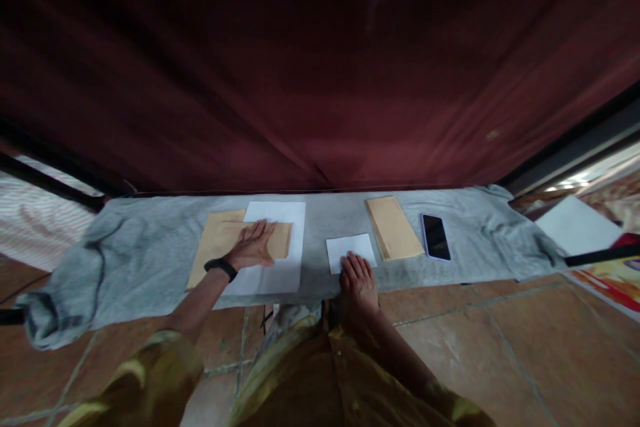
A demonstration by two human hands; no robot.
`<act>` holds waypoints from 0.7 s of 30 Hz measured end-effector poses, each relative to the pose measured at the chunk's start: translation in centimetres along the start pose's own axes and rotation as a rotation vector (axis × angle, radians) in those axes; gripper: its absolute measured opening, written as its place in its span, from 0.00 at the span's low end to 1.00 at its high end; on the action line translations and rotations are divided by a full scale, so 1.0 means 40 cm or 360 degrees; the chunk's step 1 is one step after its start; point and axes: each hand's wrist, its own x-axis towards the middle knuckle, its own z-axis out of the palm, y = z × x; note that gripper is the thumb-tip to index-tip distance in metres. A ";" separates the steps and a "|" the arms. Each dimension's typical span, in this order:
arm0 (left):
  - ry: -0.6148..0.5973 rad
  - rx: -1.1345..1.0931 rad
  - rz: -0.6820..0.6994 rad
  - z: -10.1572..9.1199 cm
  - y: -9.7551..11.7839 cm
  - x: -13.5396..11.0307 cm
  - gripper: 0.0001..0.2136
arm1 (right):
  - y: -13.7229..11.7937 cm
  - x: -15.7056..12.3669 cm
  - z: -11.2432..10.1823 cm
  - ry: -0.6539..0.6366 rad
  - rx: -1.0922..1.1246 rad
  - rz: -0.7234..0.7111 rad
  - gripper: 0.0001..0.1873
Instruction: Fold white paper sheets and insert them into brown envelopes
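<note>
My left hand (253,245) lies flat with fingers stretched out on a brown envelope (235,243). That envelope overlaps a large white sheet (280,240) on a grey cloth (150,247). A black band circles my left wrist. My right hand (357,280) rests with its fingers spread on the near edge of a small folded white paper (350,250).
A stack of brown envelopes (394,227) and a black phone (435,236) lie to the right on the cloth. A dark red curtain (320,80) hangs behind. Tiled floor (475,333) is in front. White paper (577,225) sits far right.
</note>
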 end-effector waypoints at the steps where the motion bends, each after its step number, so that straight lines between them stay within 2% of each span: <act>1: -0.0056 0.0031 0.0027 -0.007 -0.016 0.007 0.56 | -0.002 0.000 0.002 0.0005 0.0002 -0.0002 0.23; 3: -0.0102 0.0090 0.0077 -0.014 -0.033 0.022 0.57 | -0.002 0.001 0.005 0.0006 0.0001 -0.0003 0.23; 7: -0.0042 0.0172 0.0130 -0.022 -0.037 0.043 0.59 | 0.007 0.000 0.003 -0.0021 0.0023 -0.0013 0.24; 12: -0.0073 0.0125 0.0123 -0.036 -0.036 0.040 0.59 | -0.009 0.033 -0.007 -0.0016 0.0211 0.0052 0.22; 16: -0.0080 0.0084 0.0111 -0.042 -0.037 0.033 0.58 | -0.101 0.136 0.006 -0.0102 0.0643 0.0267 0.20; 19: -0.0087 0.0081 0.0123 -0.037 -0.042 0.034 0.58 | -0.196 0.247 0.033 -0.0378 0.1046 0.0549 0.17; 20: -0.0089 0.0082 0.0122 -0.034 -0.045 0.035 0.58 | -0.226 0.284 0.045 -0.0488 0.1134 0.0689 0.16; 21: -0.0087 0.0080 0.0119 -0.030 -0.048 0.037 0.58 | -0.254 0.319 0.059 -0.0523 0.1157 0.0735 0.14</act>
